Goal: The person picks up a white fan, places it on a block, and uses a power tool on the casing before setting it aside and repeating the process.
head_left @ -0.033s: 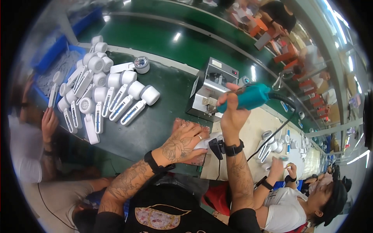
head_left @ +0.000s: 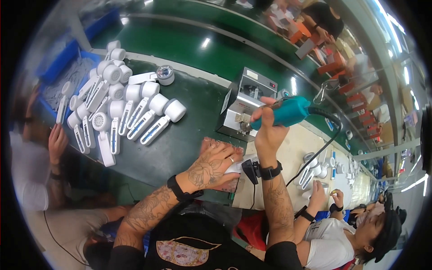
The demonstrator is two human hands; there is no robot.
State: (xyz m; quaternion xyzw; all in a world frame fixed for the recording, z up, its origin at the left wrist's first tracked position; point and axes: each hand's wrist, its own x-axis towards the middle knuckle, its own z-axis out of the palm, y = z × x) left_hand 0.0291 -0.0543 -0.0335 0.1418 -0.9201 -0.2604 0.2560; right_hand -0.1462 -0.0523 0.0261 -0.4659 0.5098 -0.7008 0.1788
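My right hand [head_left: 269, 128] is wrapped round a teal electric screwdriver [head_left: 291, 111]. The driver's tip meets the front of a grey metal box-shaped machine [head_left: 245, 105], which looks like a screw feeder. On a reddish pad [head_left: 213, 143] my left hand [head_left: 211, 166] lies over a white handheld fan part [head_left: 235, 168], fingers curled round it. Most of that part is hidden under the hand, and its round end shows near my right wrist. To the left lies a pile of white handheld fans [head_left: 153, 119] with round heads and blue-striped handles.
A blue bin [head_left: 60, 63] with grey-white parts stands at the far left. One opened fan head [head_left: 165, 75] sits behind the pile. The driver's black cable [head_left: 325, 150] hangs to the right. Co-workers' hands [head_left: 57, 143] are at both sides, with more fan parts [head_left: 310, 168] at right.
My hands stay nearly in place, the screwdriver's tip still at the machine. The co-worker's hand on the right has shifted slightly.
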